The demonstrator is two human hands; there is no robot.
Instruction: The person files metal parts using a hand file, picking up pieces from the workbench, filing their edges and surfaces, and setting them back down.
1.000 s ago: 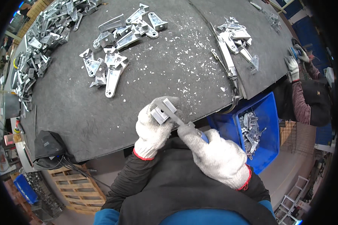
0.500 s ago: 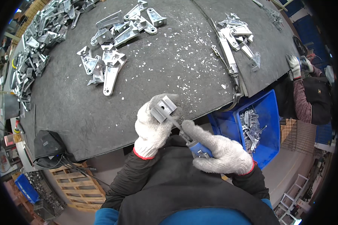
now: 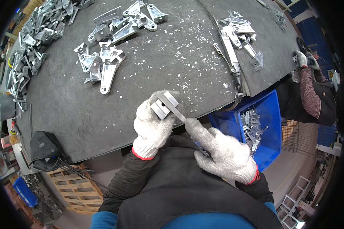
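My left hand (image 3: pixel 151 128): fingers clasped round metal bracket (image 3: pixel 160 110). My right hand (image 3: pixel 225 154): fingers gripping file (image 3: pixel 174 109), blade laid across bracket.

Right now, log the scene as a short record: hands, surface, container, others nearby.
left: white-gloved left hand, red cuff, holding a silver metal part
right: white-gloved right hand, red cuff, gripping a flat grey metal tool
tool position: overlaps the part in view; contact pressure unclear
surface: dark grey table with silver metal brackets in piles, pale flakes scattered
container: blue plastic bin, silver metal pieces inside
nearby: co-worker's gloved hands, far right
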